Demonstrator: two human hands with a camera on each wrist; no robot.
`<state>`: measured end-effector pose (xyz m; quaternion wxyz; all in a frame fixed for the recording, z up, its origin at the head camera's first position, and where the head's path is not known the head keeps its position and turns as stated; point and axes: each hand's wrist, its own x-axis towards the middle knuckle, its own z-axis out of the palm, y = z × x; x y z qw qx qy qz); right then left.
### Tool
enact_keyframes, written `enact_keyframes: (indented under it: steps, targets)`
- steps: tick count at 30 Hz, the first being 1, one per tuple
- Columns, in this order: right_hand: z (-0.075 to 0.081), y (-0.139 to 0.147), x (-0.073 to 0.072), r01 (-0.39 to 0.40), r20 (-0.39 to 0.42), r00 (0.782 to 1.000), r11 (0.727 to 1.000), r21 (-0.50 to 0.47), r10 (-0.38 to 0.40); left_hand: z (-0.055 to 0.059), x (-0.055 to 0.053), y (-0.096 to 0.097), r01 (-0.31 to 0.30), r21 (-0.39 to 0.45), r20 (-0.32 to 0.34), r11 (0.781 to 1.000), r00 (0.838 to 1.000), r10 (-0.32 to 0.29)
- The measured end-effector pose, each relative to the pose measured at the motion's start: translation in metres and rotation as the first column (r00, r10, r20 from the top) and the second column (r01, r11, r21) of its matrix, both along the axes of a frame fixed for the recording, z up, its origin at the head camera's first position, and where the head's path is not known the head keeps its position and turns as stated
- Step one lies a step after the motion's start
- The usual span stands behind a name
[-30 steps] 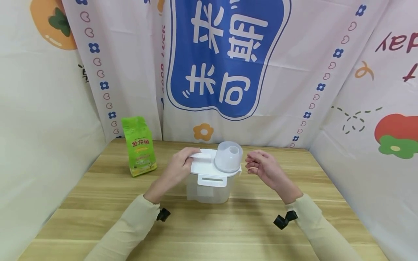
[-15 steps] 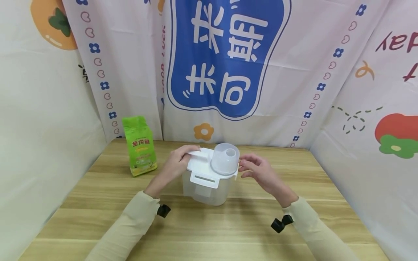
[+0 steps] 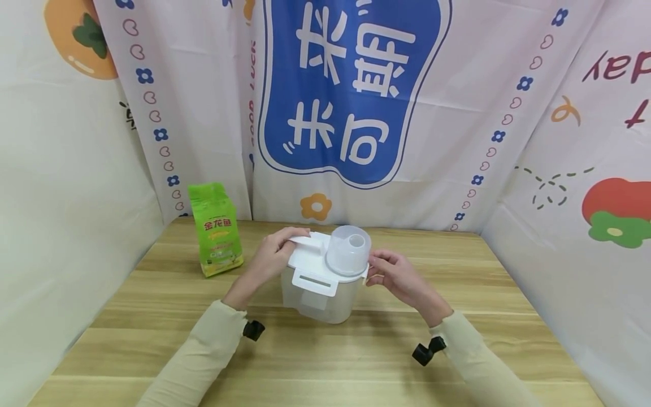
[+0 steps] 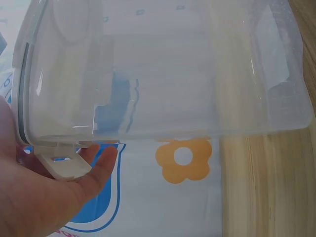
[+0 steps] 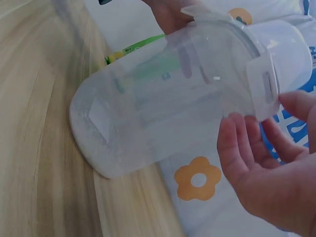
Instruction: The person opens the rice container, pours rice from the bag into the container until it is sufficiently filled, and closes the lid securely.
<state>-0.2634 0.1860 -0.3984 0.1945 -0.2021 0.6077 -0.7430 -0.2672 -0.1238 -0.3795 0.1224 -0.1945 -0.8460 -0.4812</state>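
Container (image 3: 330, 308): upright on the table (image 3: 325, 362), mid-scene, right between my two hands. Its near latch (image 3: 312, 288) points toward me. The white lid (image 3: 307, 259) is on, and a cloudy cup (image 3: 347, 254) sits upside down on the lid's right part.

Right fingers: bent about the right latch (image 5: 259, 89), thumb at its upper edge, fingertips at its lower edge and against the container wall; I read this as a pinch. Left fingers: curled round the lid's left end, gripping it; the left wrist view shows a tab (image 4: 69, 170) lying against them. Exact thumb placement there: cannot tell.

Edges and room: a broad stretch of wood lies between the container and my near side. To the right, wood runs well past my right hand to the side cloth. To the left, just beyond my left hand and near the far edge, a green bag (image 3: 217, 237) stands apart from the container. The far edge is a short way behind the lid, with patterned cloth (image 3: 458, 113) hanging behind it.

Pose: both forearms, in cream sleeves (image 3: 200, 350), slant inward from the near corners. Left hand (image 3: 272, 254) sits slightly farther out than right hand (image 3: 399, 277), its back upward.
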Motion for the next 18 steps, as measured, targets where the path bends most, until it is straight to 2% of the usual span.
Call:
enact_keyframes:
  steps: [5, 13, 18]
  targets:
    - [-0.009, 0.003, -0.003, -0.096, 0.0, 0.995, 0.992, -0.076, 0.096, -0.001, -0.002, -0.002, 0.026, 0.026, 0.009, 0.999, 1.0, -0.026]
    - [-0.016, -0.003, 0.0, -0.139, 0.009, 0.99, 0.982, -0.125, 0.141, -0.002, -0.006, -0.004, 0.045, 0.087, 0.007, 0.995, 0.999, -0.045]
    - [-0.02, -0.005, -0.001, -0.177, -0.018, 0.984, 0.972, -0.157, 0.176, -0.002, -0.008, -0.003, 0.041, 0.102, 0.011, 0.994, 0.999, -0.043]
